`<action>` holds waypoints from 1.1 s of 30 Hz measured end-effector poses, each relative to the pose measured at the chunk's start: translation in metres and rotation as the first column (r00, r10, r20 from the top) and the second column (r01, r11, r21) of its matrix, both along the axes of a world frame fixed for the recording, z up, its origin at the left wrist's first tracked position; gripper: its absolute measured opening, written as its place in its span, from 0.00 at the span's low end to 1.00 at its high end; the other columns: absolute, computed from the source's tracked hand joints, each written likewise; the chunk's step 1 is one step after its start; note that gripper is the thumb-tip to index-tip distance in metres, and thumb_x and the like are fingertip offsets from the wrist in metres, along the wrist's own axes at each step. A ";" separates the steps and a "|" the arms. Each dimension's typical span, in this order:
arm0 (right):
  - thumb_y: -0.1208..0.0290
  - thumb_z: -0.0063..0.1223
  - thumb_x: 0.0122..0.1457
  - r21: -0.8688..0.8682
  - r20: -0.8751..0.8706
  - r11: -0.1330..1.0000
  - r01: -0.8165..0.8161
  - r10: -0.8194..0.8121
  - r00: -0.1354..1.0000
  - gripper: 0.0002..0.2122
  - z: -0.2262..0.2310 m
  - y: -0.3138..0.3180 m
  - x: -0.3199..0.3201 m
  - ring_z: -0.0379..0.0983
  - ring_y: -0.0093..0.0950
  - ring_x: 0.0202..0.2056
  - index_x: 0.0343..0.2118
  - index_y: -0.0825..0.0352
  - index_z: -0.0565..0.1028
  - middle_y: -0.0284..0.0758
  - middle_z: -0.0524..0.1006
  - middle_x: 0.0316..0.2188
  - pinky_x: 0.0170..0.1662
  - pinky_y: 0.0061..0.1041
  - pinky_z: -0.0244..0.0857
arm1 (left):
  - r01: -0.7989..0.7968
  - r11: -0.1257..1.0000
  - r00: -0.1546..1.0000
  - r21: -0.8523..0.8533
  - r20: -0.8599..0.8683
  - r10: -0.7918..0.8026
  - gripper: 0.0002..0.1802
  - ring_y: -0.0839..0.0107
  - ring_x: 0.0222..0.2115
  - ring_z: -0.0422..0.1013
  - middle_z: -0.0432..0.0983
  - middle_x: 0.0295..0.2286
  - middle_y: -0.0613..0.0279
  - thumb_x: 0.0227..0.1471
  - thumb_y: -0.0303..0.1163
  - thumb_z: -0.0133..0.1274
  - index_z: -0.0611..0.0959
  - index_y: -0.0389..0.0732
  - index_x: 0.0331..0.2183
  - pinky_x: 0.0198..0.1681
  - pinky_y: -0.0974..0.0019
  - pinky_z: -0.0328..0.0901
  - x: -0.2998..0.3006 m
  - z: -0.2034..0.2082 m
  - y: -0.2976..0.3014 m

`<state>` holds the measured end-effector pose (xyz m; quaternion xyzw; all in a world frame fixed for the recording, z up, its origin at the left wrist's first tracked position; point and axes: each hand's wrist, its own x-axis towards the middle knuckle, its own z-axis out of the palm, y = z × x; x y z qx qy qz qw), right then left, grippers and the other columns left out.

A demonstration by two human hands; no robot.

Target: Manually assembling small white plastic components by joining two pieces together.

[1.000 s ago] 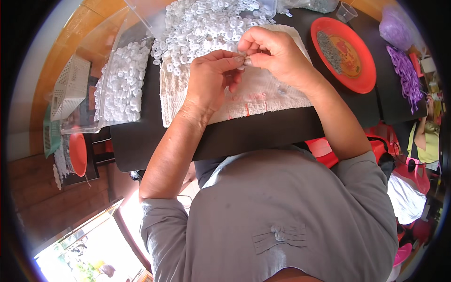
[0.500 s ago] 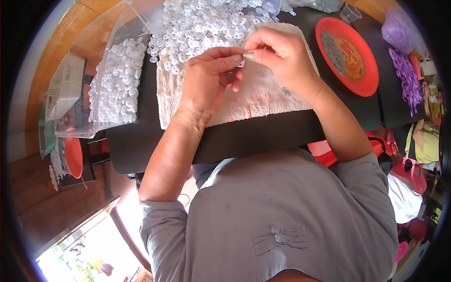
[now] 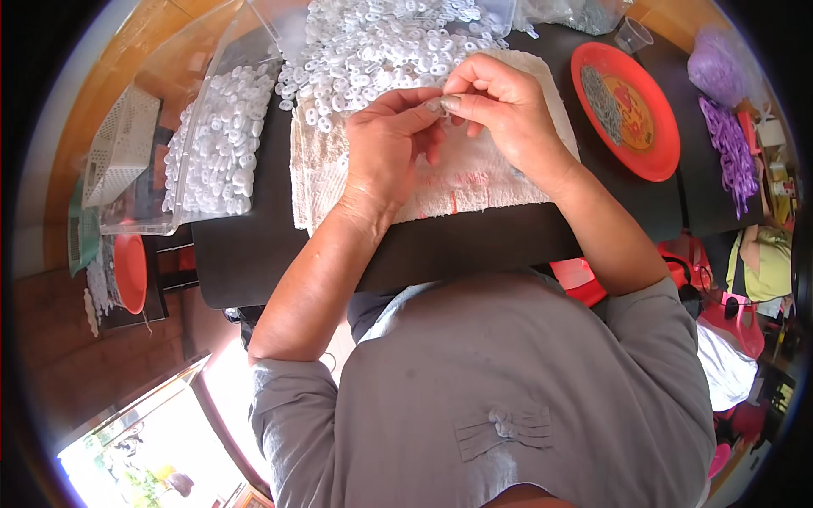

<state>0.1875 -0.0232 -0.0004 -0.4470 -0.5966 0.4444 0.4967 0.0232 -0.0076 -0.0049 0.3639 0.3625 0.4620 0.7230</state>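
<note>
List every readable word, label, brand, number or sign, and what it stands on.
None is readable.
Red plate: red-and-gold print, too blurred to read.
Cream towel: faint red marks, too unclear to tell if lettering.
White plastic pieces: any markings too small to read.

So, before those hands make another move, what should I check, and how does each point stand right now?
1. Bare left hand and bare right hand brought together at the fingertips: ok.
2. Item between those fingertips identifiable: cannot tell; too small and hidden.
3. Cream terry-cloth towel spread beneath the hands: ok.
4. Towel free of loose white oval plastic pieces: not ok; some lie on its far left part.
5. Round red plate of small grey pieces clear of the right hand: ok.
</note>
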 end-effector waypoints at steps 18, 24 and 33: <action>0.82 0.54 0.54 0.083 0.061 0.996 0.025 -0.030 0.998 0.03 0.008 0.004 0.009 0.70 0.14 0.28 0.31 0.69 0.75 0.27 0.76 0.28 0.28 0.15 0.63 | 0.005 0.999 1.000 -0.034 -0.005 -0.005 0.07 0.70 0.22 0.71 0.76 0.27 0.53 0.52 0.21 0.53 0.78 0.28 0.35 0.21 0.71 0.64 -0.003 0.010 -0.002; 0.82 0.52 0.54 0.097 0.136 0.995 0.037 -0.050 0.989 0.05 0.011 0.000 0.006 0.70 0.16 0.29 0.33 0.69 0.77 0.27 0.76 0.29 0.29 0.17 0.64 | -0.033 0.999 0.998 0.011 -0.053 0.033 0.07 0.71 0.22 0.71 0.76 0.26 0.54 0.52 0.21 0.53 0.78 0.28 0.34 0.20 0.71 0.64 -0.002 0.009 -0.003; 0.83 0.51 0.53 0.211 0.209 0.977 0.016 -0.061 0.976 0.06 0.010 -0.001 0.005 0.71 0.16 0.29 0.33 0.70 0.77 0.28 0.77 0.29 0.29 0.16 0.65 | -0.034 0.994 0.989 0.108 -0.142 0.050 0.09 0.71 0.23 0.72 0.77 0.28 0.54 0.54 0.22 0.53 0.78 0.28 0.37 0.22 0.71 0.64 0.000 0.010 -0.008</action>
